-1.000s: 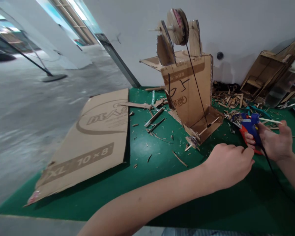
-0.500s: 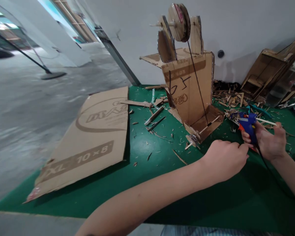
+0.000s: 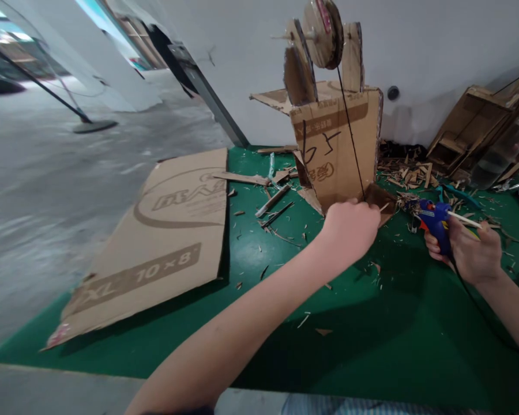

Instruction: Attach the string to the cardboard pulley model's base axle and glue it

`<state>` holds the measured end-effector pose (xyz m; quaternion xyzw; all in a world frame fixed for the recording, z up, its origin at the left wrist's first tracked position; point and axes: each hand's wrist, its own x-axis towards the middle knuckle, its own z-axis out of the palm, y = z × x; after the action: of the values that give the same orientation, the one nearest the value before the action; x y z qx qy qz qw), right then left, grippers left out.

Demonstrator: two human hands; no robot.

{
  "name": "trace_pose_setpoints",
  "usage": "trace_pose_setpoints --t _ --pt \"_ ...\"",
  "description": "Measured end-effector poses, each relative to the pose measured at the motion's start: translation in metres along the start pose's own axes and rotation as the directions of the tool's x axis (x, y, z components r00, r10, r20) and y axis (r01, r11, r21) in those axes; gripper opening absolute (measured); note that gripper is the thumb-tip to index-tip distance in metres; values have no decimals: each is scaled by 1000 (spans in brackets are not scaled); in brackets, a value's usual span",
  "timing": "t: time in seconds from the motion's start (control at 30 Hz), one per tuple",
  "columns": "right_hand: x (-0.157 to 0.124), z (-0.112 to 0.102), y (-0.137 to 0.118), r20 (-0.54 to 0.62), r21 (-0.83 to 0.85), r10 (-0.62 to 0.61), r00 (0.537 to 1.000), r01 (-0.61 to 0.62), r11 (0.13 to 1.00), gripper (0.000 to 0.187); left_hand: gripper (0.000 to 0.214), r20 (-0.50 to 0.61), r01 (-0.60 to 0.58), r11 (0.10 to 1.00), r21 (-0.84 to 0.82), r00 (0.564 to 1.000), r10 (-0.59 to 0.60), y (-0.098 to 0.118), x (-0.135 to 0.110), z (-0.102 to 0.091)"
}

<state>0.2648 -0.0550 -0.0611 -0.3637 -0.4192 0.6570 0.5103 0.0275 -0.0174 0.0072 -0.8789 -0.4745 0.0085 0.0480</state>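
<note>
My right hand [image 3: 478,253] is wrapped around the grip of a blue glue gun [image 3: 436,222], its nozzle pointing left toward wood scraps. A white glue stick [image 3: 466,219] sticks out of its rear. My left hand [image 3: 350,227], fingers curled, is at the front base of an upright cardboard structure [image 3: 341,138]. It covers most of a thin wooden stick [image 3: 384,206] there; what its fingers grip is hidden. Up top, a round cardboard wheel [image 3: 322,31] sits on an axle between two uprights. From it a dark string [image 3: 350,129] runs down to behind my left hand.
A large flat cardboard sheet [image 3: 177,213] lies on the left of the green table [image 3: 372,346]. Cardboard strips and shavings [image 3: 410,173] are scattered around. At the back right are another cardboard construction [image 3: 462,124] and a clear bottle [image 3: 501,150]. A cord [image 3: 469,294] trails from the gun.
My left hand has moved left and up, from beside the glue gun to the base of the cardboard structure. My right hand keeps hold of the glue gun in nearly the same place.
</note>
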Motion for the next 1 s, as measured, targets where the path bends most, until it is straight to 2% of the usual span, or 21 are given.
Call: trace_pose_setpoints --t 0.13,0.33,0.63,0.9,1.0 --pt "-2 0 2 -18 43 9 1000 -8 999 49 25 64 26 999 34 998 -28 -15 8 11" --pt "-2 -2 3 -47 73 14 999 -11 997 54 24 165 28 999 27 986 -32 -13 13 12" --pt "0 2 3 -21 36 -20 1000 21 999 48 29 112 55 998 33 992 -59 -14 14 15" --pt "-1 4 3 -57 17 -29 998 30 999 54 23 81 57 997 47 995 -61 -10 10 12" --pt "-1 7 3 -75 -2 -28 997 28 1000 55 16 -37 33 999 42 999 -31 4 1 7"
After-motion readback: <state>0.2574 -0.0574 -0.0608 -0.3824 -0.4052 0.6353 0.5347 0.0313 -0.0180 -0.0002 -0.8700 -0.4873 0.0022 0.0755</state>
